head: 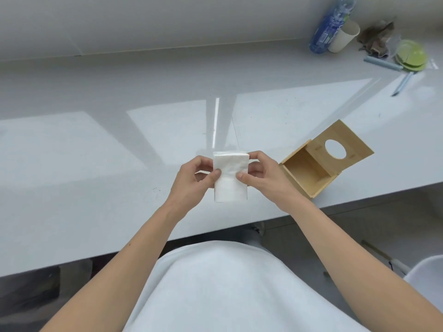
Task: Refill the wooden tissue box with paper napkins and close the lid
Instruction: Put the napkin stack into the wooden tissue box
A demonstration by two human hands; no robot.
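Note:
A white pack of paper napkins (230, 178) is held upright above the grey counter, in a thin clear wrap. My left hand (191, 180) grips its left side with the thumb on the front. My right hand (261, 176) grips its right side the same way. To the right stands the wooden tissue box (309, 173), empty inside. Its hinged lid (347, 144), with an oval hole, is tipped back and open.
The grey counter (119, 152) has its front edge just below my hands. At the far right back lie a blue water bottle (328, 27), a beige cup (344, 35), a brown cloth, green plates (411, 55) and pens. A white chair (426, 274) sits lower right.

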